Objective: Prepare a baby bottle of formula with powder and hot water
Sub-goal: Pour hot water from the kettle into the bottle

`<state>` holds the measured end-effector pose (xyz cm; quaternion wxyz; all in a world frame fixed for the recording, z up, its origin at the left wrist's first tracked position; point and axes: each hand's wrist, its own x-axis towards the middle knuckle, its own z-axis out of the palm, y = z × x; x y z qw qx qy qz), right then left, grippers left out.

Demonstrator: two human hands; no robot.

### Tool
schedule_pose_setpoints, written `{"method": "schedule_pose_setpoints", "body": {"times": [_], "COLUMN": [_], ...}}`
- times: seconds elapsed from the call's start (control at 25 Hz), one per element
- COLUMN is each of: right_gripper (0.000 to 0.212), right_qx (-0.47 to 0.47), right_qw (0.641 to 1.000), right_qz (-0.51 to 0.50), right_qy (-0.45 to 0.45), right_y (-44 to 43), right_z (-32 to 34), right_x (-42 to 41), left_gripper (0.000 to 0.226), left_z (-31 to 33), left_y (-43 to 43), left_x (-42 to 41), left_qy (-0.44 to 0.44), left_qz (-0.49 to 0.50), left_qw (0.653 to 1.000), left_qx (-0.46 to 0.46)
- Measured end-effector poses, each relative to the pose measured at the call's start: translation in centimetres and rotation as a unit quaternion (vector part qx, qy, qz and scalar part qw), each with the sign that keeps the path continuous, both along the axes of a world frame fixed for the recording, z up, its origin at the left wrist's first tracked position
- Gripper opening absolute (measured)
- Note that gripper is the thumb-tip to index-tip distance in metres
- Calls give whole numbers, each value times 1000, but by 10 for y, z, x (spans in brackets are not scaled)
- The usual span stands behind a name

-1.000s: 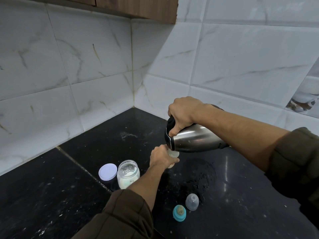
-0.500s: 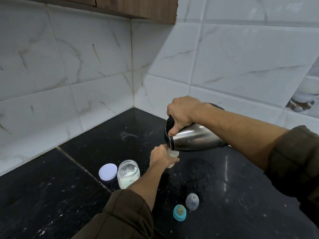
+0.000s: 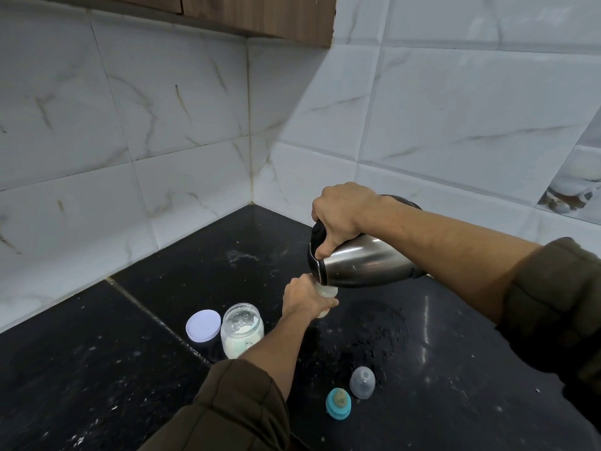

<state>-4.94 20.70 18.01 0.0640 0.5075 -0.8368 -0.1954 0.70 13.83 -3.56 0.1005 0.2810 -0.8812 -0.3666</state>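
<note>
My right hand [image 3: 341, 213] grips the black handle of a steel kettle [image 3: 367, 265], tipped almost flat with its spout down to the left. Directly under the spout, my left hand [image 3: 302, 297] is wrapped around the baby bottle [image 3: 326, 291], which stands on the black counter; only its pale open neck shows above my fingers. An open clear jar of white formula powder [image 3: 242, 328] stands left of my forearm, its white lid [image 3: 203, 326] lying beside it. The teal teat ring [image 3: 338, 403] and clear bottle cap [image 3: 362, 383] rest nearer me.
The black stone counter [image 3: 97, 369] meets white marble-look wall tiles in a corner [image 3: 250, 203] behind the kettle. White powder specks are scattered over the counter. A wooden cabinet [image 3: 260, 17] hangs overhead.
The kettle and my right hand have lifted very slightly. The left hand and bottle have stayed put.
</note>
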Motion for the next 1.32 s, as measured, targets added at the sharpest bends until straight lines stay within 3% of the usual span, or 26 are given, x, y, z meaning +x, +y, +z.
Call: {"method": "schedule_pose_setpoints", "body": {"times": [0.68,1.04,1.32], "right_gripper": [62,56,65], "right_qx": [-42,-196,-340], "right_qw": [999,969,907], "right_qz": [-15,-89,-153], "right_qy": [-21,-118,-197], "right_y": [8,54,115], "right_z": [3,-6,-29], "right_x": [-7,-41,-81], "left_gripper": [52,53,60], "left_z": [-4,-7,-4], "left_y": [-3,-8,-5], "left_x": [-2,0,-4], "left_qy": [26,44,57], "left_qz": [-1,-7,5], "left_qw": [1000,999,997], "left_qx": [5,24,45]}}
